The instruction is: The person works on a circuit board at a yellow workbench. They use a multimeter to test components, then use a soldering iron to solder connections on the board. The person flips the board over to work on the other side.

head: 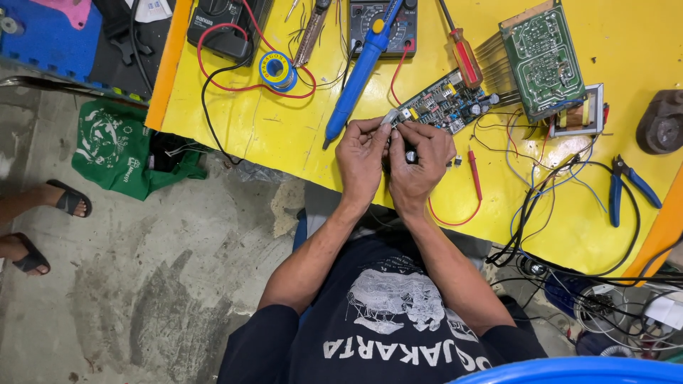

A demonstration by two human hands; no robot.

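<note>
Your dark printed shirt (pixel 388 320) fills the bottom of the view, both forearms running up from it to the near edge of the yellow table (pixel 284 135). Your left hand (pixel 361 160) and right hand (pixel 416 162) meet there, pressed side by side, fingers curled around a small dark part (pixel 410 155) held between them; its exact shape is mostly hidden. Left fingertips also pinch a small grey piece (pixel 390 116) at the near corner of the populated circuit board (pixel 445 101), which lies flat just beyond your knuckles. Blue soldering tool (pixel 361 67) slants beside the left hand, tip toward the table edge. Red-handled screwdriver (pixel 462 53) rests past the board. Second green board (pixel 542 57) with a fan of wires sits to the right, transformer (pixel 578 112) touching its near corner. Red probe (pixel 474 174) and red wire loop lie just right of your right hand. Blue pliers (pixel 626 188) well apart, far right. Solder spool (pixel 276 69) and two meters (pixel 226 25) sit farther back. Green cloth (pixel 117 146) on the concrete floor at left, near another person's sandalled feet (pixel 43 227).
</note>
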